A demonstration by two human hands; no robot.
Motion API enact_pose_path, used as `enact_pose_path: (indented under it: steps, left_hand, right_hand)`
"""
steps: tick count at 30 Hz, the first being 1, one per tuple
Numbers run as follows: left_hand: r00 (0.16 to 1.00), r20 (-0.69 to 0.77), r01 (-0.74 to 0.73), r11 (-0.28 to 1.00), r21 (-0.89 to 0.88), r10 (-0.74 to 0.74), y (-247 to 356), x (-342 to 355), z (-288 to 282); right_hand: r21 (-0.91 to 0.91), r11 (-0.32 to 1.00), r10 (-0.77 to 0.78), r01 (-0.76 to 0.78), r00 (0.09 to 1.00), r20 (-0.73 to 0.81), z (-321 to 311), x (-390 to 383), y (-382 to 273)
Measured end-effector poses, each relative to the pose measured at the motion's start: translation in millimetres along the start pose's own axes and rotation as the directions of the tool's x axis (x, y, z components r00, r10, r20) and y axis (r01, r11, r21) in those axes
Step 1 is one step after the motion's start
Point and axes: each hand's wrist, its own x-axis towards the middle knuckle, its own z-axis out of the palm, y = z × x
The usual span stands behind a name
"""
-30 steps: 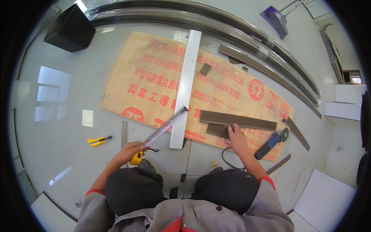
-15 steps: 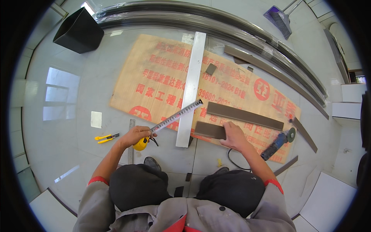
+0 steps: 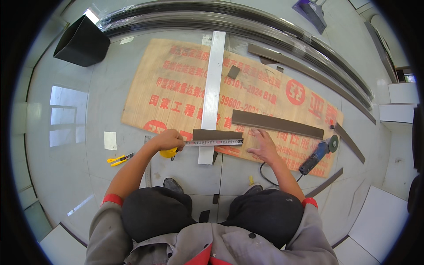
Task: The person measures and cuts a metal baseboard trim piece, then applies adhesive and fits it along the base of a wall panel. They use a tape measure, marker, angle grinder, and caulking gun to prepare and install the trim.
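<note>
My left hand [image 3: 168, 140] is closed round a yellow tape measure [image 3: 168, 153]. Its blade [image 3: 214, 142] is drawn out to the right, along the near edge of a short dark brown strip [image 3: 216, 135]. That strip lies across the near part of a long white bar [image 3: 214, 75]. Just past the right end of the blade is my right hand [image 3: 264, 146], fingers spread and holding nothing, over the printed wooden board [image 3: 141, 95]. A longer brown strip [image 3: 278, 123] rests on the board beyond my right hand.
An angle grinder [image 3: 319, 157] with a cord lies at the board's right end. Yellow-handled pliers [image 3: 120, 159] are on the tiles at left. Wrapped long profiles [image 3: 185, 21] and a black bin [image 3: 83, 42] stand farther back. More brown strips [image 3: 309, 81] lie at right.
The short brown strip has moved left onto the white bar, and my right hand has let go of it. My left hand has brought the tape blade down level along the strip.
</note>
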Motion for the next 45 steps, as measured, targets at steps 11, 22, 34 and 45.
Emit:
enact_pose_path:
  steps: [11, 22, 34, 45]
  left_hand:
    - [0.984, 0.032, 0.158, 0.948, 0.275, -0.173, 25, 29, -25]
    - [0.995, 0.099, -0.01, 0.962, 0.272, -0.018, -2, 38, -26]
    - [0.984, -0.163, -0.096, 0.984, -0.151, 0.071, 17, 8, -31]
    - [0.953, -0.3, -0.217, 0.755, -0.619, 0.028, 4, -6, -32]
  right_hand:
    - [-0.237, 0.961, -0.148, 0.14, 0.989, -0.018, 31, 23, -36]
    - [-0.266, 0.958, -0.11, 0.106, 0.994, -0.002, 31, 35, -38]
    - [-0.432, 0.894, -0.271, 0.116, 0.91, -0.315, -39, 41, -14]
    - [-0.556, 0.831, 0.008, 0.005, 1.0, 0.022, -61, 48, 84]
